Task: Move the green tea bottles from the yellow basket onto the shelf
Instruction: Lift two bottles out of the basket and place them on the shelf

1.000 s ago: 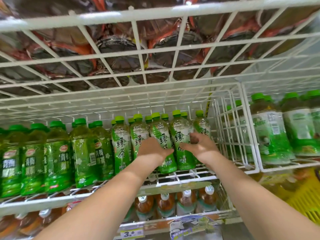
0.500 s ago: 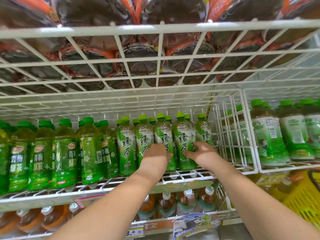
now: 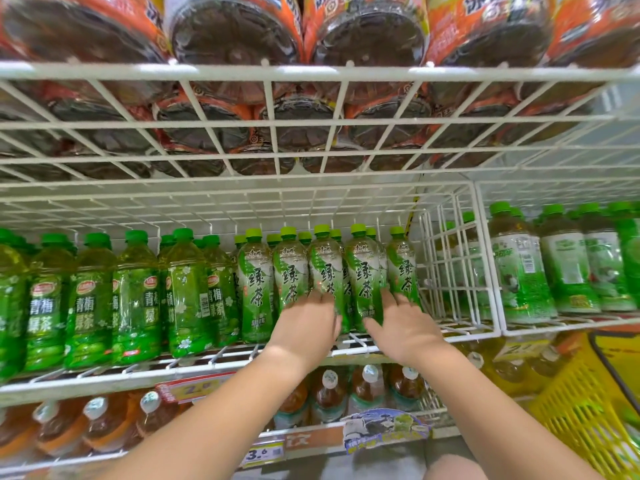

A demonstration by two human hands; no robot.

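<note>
Two hands reach forward to the front row of green tea bottles (image 3: 363, 282) on the white wire shelf (image 3: 194, 367). In the head view, the left hand (image 3: 308, 327) lies with spread, loosened fingers against the lower bodies of the bottles just ahead of it; it wraps around none of them. The right hand (image 3: 405, 327) is likewise open, fingers fanned, fingertips touching the label of the bottle in front of it and the one to its right. Those bottles stand upright, long axis vertical, green caps up, printed labels facing the person. More of the same stand in a second row beyond the fingertips.

Left of the left hand runs a line of greener plum-tea bottles (image 3: 135, 299), also upright. Right of the right hand, past a wire divider (image 3: 460, 271), other green-capped bottles (image 3: 519, 271) fill the next bay. Above both hands a wire rack carries large dark bottles with orange labels (image 3: 367, 36), seen from below. Under the wrists, a lower shelf holds amber drinks with white caps (image 3: 367, 386), with price tags (image 3: 263, 455) on its edge. The yellow basket (image 3: 588, 410) sits low, to the right of the right forearm.
</note>
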